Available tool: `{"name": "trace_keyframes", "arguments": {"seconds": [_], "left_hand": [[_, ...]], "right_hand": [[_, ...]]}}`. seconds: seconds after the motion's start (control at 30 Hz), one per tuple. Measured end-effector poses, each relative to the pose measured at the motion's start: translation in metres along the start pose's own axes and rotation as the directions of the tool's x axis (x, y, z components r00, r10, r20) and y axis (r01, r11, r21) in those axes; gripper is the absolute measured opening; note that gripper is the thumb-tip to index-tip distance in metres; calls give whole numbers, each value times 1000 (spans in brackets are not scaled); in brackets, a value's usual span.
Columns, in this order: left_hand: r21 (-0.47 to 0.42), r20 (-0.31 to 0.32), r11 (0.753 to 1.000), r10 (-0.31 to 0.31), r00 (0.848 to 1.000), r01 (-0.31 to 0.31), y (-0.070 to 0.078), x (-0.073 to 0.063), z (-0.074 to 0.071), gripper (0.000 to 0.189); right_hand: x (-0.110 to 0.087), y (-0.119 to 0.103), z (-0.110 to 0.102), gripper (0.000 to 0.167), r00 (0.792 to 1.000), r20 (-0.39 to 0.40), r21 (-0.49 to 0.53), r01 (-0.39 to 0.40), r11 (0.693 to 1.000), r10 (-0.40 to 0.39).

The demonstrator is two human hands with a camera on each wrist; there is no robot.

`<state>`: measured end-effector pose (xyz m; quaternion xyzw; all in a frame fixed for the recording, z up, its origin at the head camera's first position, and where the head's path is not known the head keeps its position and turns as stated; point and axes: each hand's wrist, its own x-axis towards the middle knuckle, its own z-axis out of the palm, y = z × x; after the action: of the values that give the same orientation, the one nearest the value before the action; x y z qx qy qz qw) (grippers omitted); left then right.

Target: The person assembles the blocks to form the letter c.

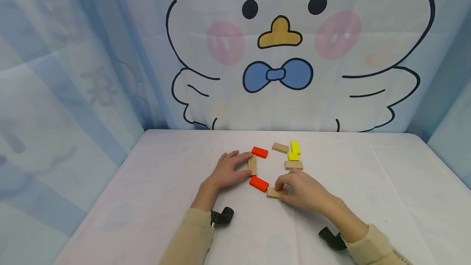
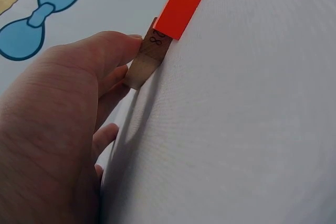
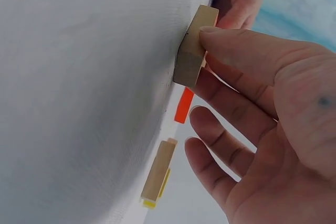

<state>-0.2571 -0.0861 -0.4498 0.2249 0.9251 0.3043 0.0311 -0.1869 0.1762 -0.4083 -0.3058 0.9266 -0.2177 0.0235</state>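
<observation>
Near the middle of the table, flat blocks lie in a broken ring. My left hand (image 1: 229, 171) holds a plain wooden block (image 1: 252, 165) at the ring's left side, thumb by its near end and index finger by its far end. Dark marks show on that block in the left wrist view. At the near side, my right hand (image 1: 306, 190) pinches another wooden block (image 3: 193, 51) between thumb and fingers. A red block (image 1: 259, 183) lies between these two, its corners close to both. A second red block (image 1: 259, 152) sits just beyond the left hand's index finger.
Around the far right of the ring are a wooden block (image 1: 280, 147), an upper yellow block (image 1: 295, 147), a lower yellow block (image 1: 293, 156) and another wooden block (image 1: 293, 165), just beyond the right hand. A printed curtain (image 1: 276, 109) hangs behind the white table (image 1: 147, 199).
</observation>
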Motion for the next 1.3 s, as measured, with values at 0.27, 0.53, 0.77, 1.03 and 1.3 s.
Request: {"name": "trace_keyframes", "arguments": {"seconds": [0.27,0.53,0.77,1.03,1.3], "left_hand": [[3,-8,1000,9,1000,-9,-1,1,2,56],[-4,-7,1000,17,1000,-17,0,0,0,56],[-5,-3,1000,13,1000,-13,0,0,-1,56],[-3,-2,1000,7,1000,-7,0,0,-1,56],[-3,0,1000,11,1000,-11,0,0,-1,56]], "right_hand": [[-1,1,0,18,1000,-3,-1,-10,1000,10],[-1,0,0,17,1000,-4,-4,-14,1000,14],[0,-1,0,17,1000,-9,1,-12,1000,12],[-1,-1,0,17,1000,-5,-7,-14,1000,14],[-1,2,-1,18,1000,-2,-6,-24,1000,24]]}}
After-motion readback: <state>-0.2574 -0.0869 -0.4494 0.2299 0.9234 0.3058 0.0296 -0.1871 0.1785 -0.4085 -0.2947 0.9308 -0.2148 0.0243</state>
